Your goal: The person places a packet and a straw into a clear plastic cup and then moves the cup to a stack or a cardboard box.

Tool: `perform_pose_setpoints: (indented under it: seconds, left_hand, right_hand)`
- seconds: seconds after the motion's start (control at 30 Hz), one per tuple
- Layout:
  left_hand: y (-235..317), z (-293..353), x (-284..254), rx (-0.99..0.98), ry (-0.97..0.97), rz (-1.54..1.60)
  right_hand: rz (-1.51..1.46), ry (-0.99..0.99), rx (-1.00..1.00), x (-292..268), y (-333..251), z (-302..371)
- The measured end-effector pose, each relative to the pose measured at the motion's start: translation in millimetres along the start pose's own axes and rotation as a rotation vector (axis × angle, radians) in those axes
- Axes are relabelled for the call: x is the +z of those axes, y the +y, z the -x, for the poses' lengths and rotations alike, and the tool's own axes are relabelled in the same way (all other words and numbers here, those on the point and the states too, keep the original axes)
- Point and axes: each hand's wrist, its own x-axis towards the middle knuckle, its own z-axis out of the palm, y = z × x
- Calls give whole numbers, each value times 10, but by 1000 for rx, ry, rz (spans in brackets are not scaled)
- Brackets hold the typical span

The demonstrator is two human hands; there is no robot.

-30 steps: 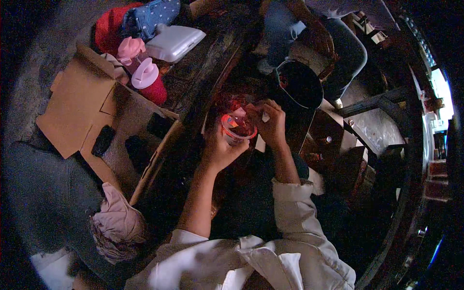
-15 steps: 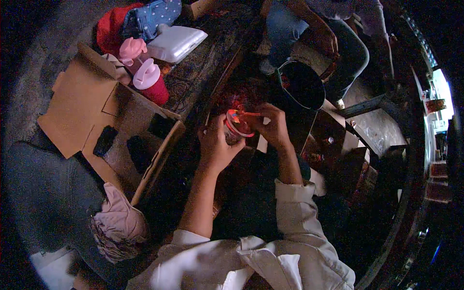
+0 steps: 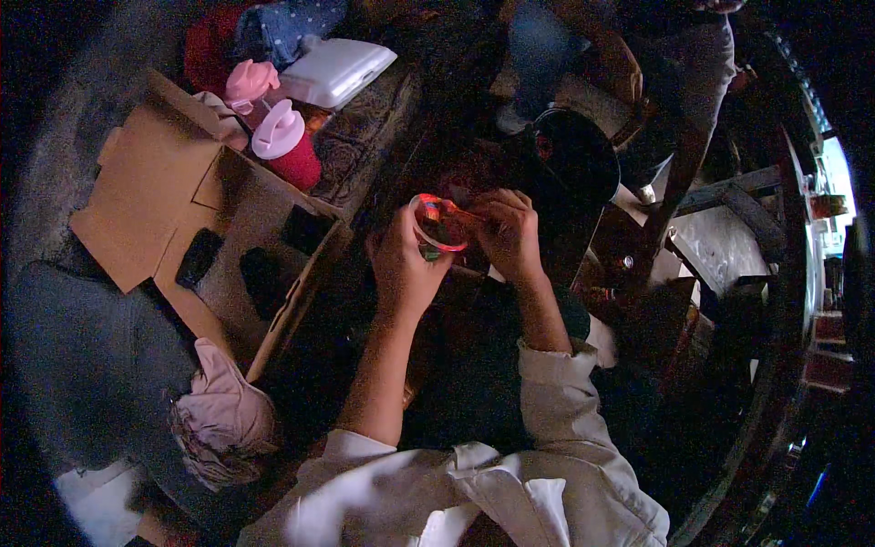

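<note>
Small clear cup is leaning between two bare hands

A small clear cup (image 3: pixel 441 233) with a red-orange rim is sitting in the air in front of the person's chest, near the centre of the view. Its mouth is facing upward and a little to the right, and its base is pointing down and to the left, so its long axis is leaning rather than standing upright. A slim orange-red strip (image 3: pixel 456 212) is running from the far side of the rim toward the right, its own long axis lying roughly left to right; the dim light is hiding what kind of thing it is.

The left hand (image 3: pixel 401 264) is holding the cup from the left, its fingers curling closely around the wall. The right hand (image 3: pixel 510 235) is pinching the strip's right end — its fingers are bunching together with hardly any gap.

Off to the left, a cardboard box (image 3: pixel 150 191) is lying with its flap spread, dark objects (image 3: pixel 198 259) resting inside. Beyond it, a red cup with a lilac lid (image 3: pixel 278 130), a pink-lidded bottle (image 3: pixel 251 84) and a pale clamshell container (image 3: pixel 339 71) are standing close together on a dark surface (image 3: pixel 369 128). Ahead and to the right, a dark bucket (image 3: pixel 581 159) is standing near another person's jeans (image 3: pixel 538 46) — well apart from the cup.
</note>
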Motion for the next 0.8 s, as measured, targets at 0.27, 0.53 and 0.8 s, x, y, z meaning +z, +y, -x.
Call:
perform_pose_setpoints:
  seconds: [0.27, 0.53, 0.8]
  left_hand:
    - [5, -26, -19, 77, 4, 166]
    - [91, -58, -9, 117, -92, 330]
    - [45, 26, 66, 138, -114, 325]
  right_hand:
    - [11, 67, -15, -3, 71, -15]
    - [35, 138, -79, -2, 215, -26]
    - [-118, 73, 291, 60, 469, -65]
